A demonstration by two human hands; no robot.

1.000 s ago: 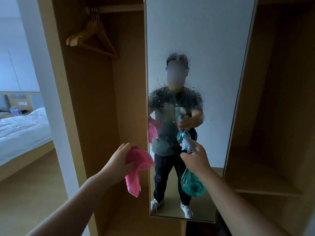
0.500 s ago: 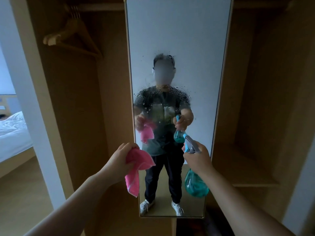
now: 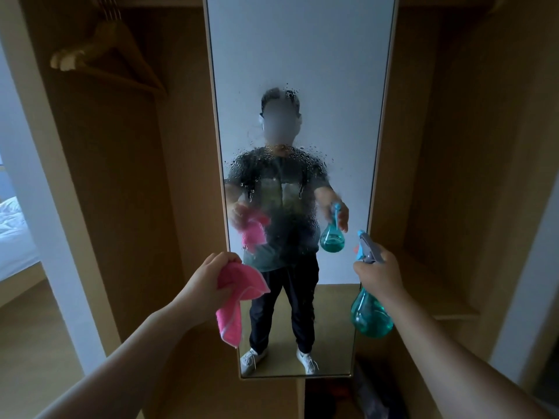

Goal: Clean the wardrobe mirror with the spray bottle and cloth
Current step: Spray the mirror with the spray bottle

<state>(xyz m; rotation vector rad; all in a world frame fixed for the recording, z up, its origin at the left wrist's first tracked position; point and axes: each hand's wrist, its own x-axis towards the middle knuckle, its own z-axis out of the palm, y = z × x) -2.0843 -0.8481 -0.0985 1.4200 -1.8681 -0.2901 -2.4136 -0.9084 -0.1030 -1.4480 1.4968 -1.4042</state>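
The mirror (image 3: 302, 55) is standing upright at the centre of the frame, with droplets (image 3: 272, 170) clinging across its middle; the glass above and below is looking dry. Spraying seems partly done, and wiping is not yet begun. At lower centre the left hand (image 3: 205, 279) is gripping the pink cloth (image 3: 239, 285), short of the glass. At lower right the right hand (image 3: 378, 273) is clutching the spray bottle (image 3: 370, 316) by its neck, the teal bulb apparently holding some liquid. A hanger (image 3: 99, 55) is hanging at upper left.
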